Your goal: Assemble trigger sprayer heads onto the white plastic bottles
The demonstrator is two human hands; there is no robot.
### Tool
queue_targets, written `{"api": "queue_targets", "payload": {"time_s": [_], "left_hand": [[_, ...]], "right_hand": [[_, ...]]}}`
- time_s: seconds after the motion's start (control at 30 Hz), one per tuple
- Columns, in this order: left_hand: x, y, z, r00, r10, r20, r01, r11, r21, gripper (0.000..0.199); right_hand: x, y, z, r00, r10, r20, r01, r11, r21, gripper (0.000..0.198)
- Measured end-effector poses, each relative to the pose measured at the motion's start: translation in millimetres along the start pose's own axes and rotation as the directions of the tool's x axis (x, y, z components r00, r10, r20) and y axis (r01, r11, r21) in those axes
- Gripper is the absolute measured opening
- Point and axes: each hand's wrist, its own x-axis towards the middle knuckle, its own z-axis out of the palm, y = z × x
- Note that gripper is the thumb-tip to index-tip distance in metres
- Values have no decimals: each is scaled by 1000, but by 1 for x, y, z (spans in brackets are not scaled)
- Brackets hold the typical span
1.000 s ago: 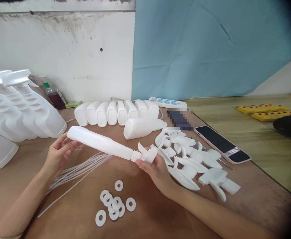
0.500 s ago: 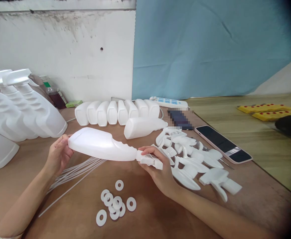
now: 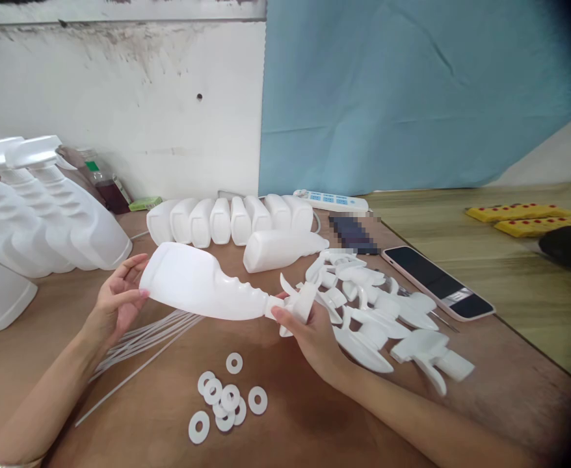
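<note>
A white plastic spray bottle (image 3: 188, 283) lies nearly level in the air above the table, its base to the left and its neck to the right. My left hand (image 3: 119, 299) holds the base edge between thumb and fingers. At the neck, my right hand (image 3: 315, 338) is closed round a white trigger spray head (image 3: 298, 302), with thumb and fingers on either side of it. The head sits against the bottle's neck; how tightly it is joined I cannot tell. Below are several white ring washers (image 3: 230, 396) and a bundle of thin white tubes (image 3: 153, 338).
More trigger heads (image 3: 383, 312) are heaped at right, beside a phone (image 3: 439, 283). Behind stand a row of white bottles (image 3: 231, 221), one lying bottle (image 3: 280, 250) and a power strip (image 3: 334, 200). Bottles with heads fitted (image 3: 61, 214) crowd the left.
The bottle has rolled about its long axis, showing its broad side. The spray head has turned in my right hand, its trigger now up. My left fingers have shifted on the base.
</note>
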Motion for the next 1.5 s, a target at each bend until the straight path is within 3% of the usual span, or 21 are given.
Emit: {"api": "queue_targets", "payload": {"time_s": [0.2,0.37,0.5,0.73,0.8,0.93,1.07,1.17,1.3,1.5], "left_hand": [[1,-8,1,991,125,35,-130,974,186,60],[4,-13,-2,983,181,-32,-172,965,199,57],[2,-12,0,965,247,-85,-229,957,177,43],[-10,4,11,1000,1,-14,-3,993,-121,13],[-11,7,12,999,-25,-42,17,982,-189,13],[-10,5,13,990,-83,-114,62,983,-175,28],[-9,2,15,975,-170,-143,154,981,-116,21],[-10,2,16,961,-247,-127,229,963,-139,30],[-9,3,14,942,-327,-81,304,929,-213,38],[-10,1,10,964,-262,-45,246,943,-226,54]], "right_hand": [[3,2,-1,1000,14,3,-14,999,34,31],[2,-1,0,1000,5,15,-5,999,39,32],[2,1,1,998,-49,42,44,994,104,32],[2,3,-1,984,-174,43,169,980,106,23],[1,2,-2,971,-234,42,231,970,76,20],[0,2,-3,947,-309,86,308,951,21,17],[-3,2,-3,904,-407,127,416,908,-47,14],[-6,2,-2,866,-480,142,494,865,-84,15],[-9,1,-3,905,-404,137,419,900,-119,24],[-11,-1,-4,921,-364,141,382,915,-131,23]]}}
